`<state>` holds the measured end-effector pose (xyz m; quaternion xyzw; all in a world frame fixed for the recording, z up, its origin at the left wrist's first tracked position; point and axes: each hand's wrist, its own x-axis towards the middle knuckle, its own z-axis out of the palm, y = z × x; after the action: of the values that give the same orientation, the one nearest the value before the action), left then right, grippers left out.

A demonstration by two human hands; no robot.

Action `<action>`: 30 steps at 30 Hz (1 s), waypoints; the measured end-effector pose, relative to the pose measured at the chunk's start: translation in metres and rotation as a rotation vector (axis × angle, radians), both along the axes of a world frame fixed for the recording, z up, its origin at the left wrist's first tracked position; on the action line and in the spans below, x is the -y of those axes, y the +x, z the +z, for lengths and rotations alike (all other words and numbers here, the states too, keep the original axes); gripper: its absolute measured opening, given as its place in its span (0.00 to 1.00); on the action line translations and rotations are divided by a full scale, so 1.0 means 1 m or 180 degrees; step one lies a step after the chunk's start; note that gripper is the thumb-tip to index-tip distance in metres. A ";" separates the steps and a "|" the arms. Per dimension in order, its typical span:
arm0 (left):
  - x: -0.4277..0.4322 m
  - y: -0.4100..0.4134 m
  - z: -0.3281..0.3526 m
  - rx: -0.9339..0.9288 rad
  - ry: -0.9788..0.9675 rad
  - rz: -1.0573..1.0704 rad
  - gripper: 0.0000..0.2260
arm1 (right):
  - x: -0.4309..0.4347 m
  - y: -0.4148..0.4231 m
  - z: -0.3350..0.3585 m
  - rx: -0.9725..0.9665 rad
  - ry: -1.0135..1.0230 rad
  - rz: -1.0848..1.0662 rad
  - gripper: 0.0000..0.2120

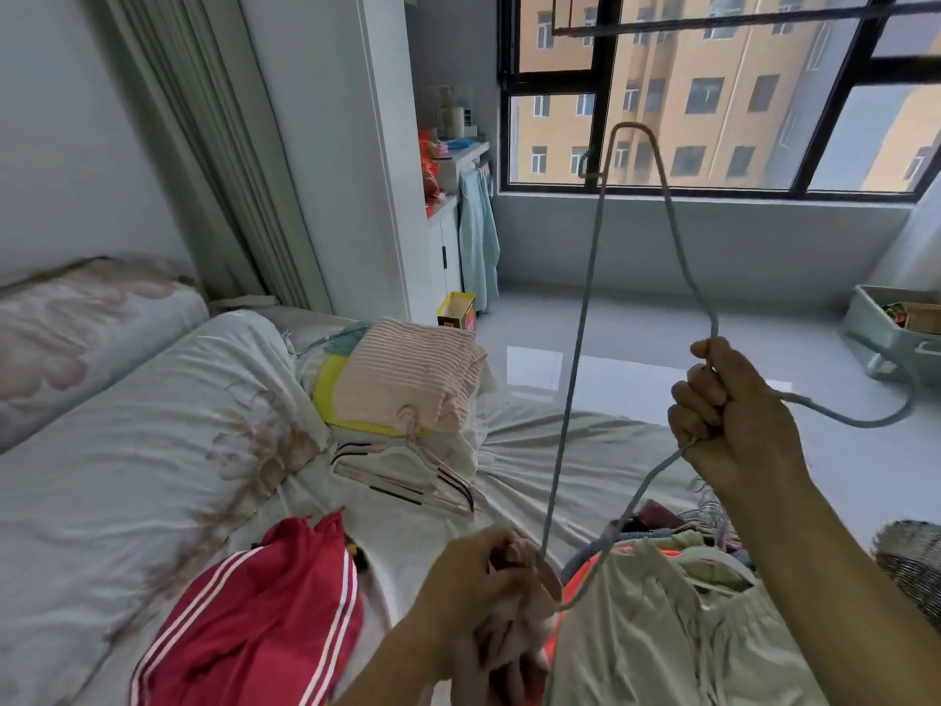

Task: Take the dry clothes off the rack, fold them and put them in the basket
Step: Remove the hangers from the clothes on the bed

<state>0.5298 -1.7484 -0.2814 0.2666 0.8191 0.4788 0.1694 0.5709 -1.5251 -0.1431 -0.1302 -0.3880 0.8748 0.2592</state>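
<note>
A grey-blue cord [580,349] loops up over a hook [590,168] by the window and comes back down to both hands. My right hand [733,420] grips the cord's right strand, raised over the bed's edge. My left hand [483,578] holds the cord's other end together with a pale pink cloth [514,649]. A cream garment [657,629] lies over a pile of mixed clothes below my right arm. A red garment with white stripes [265,608] lies on the bed. Folded pink striped clothes [412,374] are stacked on a yellow item.
Several hangers [407,476] lie on the bed sheet [127,450]. A woven basket's rim [911,557] shows at the right edge. A grey bin [886,328] stands on the glossy floor by the window. A cabinet and a yellow box [455,310] stand beyond the bed.
</note>
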 end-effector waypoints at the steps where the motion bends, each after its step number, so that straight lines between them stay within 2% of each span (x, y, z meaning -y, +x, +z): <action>1: 0.003 -0.001 -0.005 -0.0251 -0.0153 0.0018 0.09 | -0.001 0.000 0.001 0.0045 0.0233 0.0008 0.12; 3: 0.013 -0.005 -0.013 -0.0334 -0.0314 0.0099 0.14 | -0.009 0.003 0.004 0.0151 0.0810 -0.0013 0.11; 6: 0.041 -0.009 -0.010 0.0229 -0.0237 0.0419 0.14 | -0.024 0.006 0.005 0.0307 0.1644 -0.0162 0.08; 8: 0.065 -0.008 0.002 0.0875 0.0116 0.0648 0.24 | -0.031 0.004 -0.004 0.0378 0.1884 -0.0269 0.08; 9: 0.079 -0.007 0.010 0.1134 0.0317 0.0763 0.27 | -0.033 0.001 -0.012 0.0455 0.1960 -0.0289 0.09; 11: 0.110 -0.002 0.031 0.1472 0.0563 0.0906 0.23 | -0.032 -0.007 -0.032 0.0708 0.2053 -0.0193 0.11; 13: 0.143 0.006 0.058 0.1676 0.0700 0.1003 0.32 | -0.023 -0.018 -0.056 0.0988 0.2039 0.0051 0.11; 15: 0.182 0.010 0.078 0.1643 0.0730 0.1269 0.35 | -0.007 -0.029 -0.081 0.1210 0.1990 0.0335 0.10; 21: 0.276 -0.034 0.119 0.1007 0.0343 0.1845 0.28 | 0.057 -0.064 -0.137 0.1598 0.2156 0.1066 0.07; 24: 0.278 -0.086 0.095 0.1259 0.0579 0.1917 0.14 | 0.086 -0.082 -0.151 0.1624 0.2083 0.1238 0.06; 27: 0.260 -0.135 0.028 0.1398 0.0264 0.2108 0.07 | 0.110 -0.108 -0.168 0.1806 0.2283 0.1274 0.08; 28: 0.256 -0.151 -0.005 0.1397 0.0165 0.2117 0.09 | 0.117 -0.118 -0.176 0.1915 0.2422 0.1279 0.08; 30: 0.258 -0.174 -0.069 0.1492 -0.0121 0.2083 0.21 | 0.131 -0.138 -0.196 0.2119 0.2732 0.1286 0.09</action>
<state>0.3557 -2.0065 -0.3503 -0.1278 0.8086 0.5401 0.1951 0.4326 -1.6557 -0.3392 -0.2050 -0.7858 0.5832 -0.0194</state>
